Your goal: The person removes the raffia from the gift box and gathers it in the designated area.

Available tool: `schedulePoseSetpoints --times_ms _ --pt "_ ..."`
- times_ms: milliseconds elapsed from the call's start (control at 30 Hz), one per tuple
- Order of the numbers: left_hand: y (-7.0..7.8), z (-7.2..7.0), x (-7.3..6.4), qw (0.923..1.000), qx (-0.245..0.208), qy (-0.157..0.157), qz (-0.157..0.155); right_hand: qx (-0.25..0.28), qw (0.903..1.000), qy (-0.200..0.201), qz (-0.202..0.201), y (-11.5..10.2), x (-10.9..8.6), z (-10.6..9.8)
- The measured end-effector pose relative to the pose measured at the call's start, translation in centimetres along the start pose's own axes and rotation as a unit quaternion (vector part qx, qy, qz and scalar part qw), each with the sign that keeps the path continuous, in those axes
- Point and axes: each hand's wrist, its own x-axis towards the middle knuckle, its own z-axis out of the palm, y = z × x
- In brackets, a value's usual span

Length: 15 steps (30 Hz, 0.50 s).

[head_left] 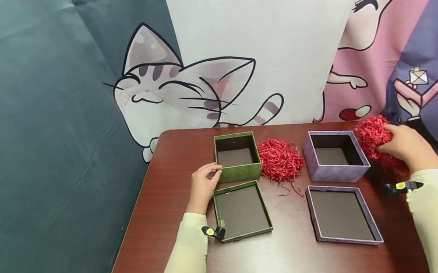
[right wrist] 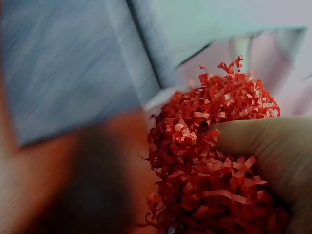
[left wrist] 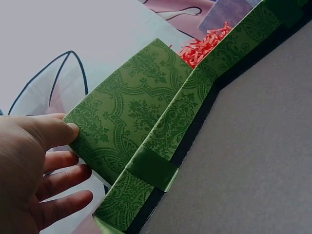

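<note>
My left hand [head_left: 203, 185] pinches the front left corner of an open-topped green patterned box [head_left: 240, 174]; the thumb lies on the front face in the left wrist view. Directly before that box lies its shallow green lid [head_left: 244, 213], inner side up. My right hand [head_left: 412, 146] grips a large bunch of red shredded paper [right wrist: 209, 141], raised beside the right side of an open purple box [head_left: 337, 172]. The right fingers are mostly hidden by the paper, while the thumb shows. Both boxes show bare dark bottoms.
A pile of red shredded paper [head_left: 280, 159] sits between the boxes, with a few loose strands before it. The purple lid [head_left: 343, 214] lies inner side up in front of the purple box. Behind the brown table [head_left: 163, 212] hangs a printed curtain [head_left: 273, 39].
</note>
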Motion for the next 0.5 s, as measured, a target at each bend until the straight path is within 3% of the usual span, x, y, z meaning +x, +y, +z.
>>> schedulePoseSetpoints --times_ms 133,267,367,500 --pt "-0.3 -0.2 0.0 1.0 -0.002 0.005 0.002 0.002 0.9994 -0.025 0.022 2.8 -1.1 3.7" --pt "-0.5 -0.3 -0.2 0.9998 -0.017 0.011 0.002 0.009 0.9981 -0.055 0.026 3.7 -1.4 6.4" --pt "-0.8 -0.5 -0.1 0.9995 -0.029 0.011 0.003 0.009 0.9972 -0.064 0.039 3.5 -1.5 7.0" --pt "-0.9 -1.3 0.3 0.9992 -0.038 0.004 0.013 0.0 0.9979 -0.04 0.051 2.7 -1.6 5.8"
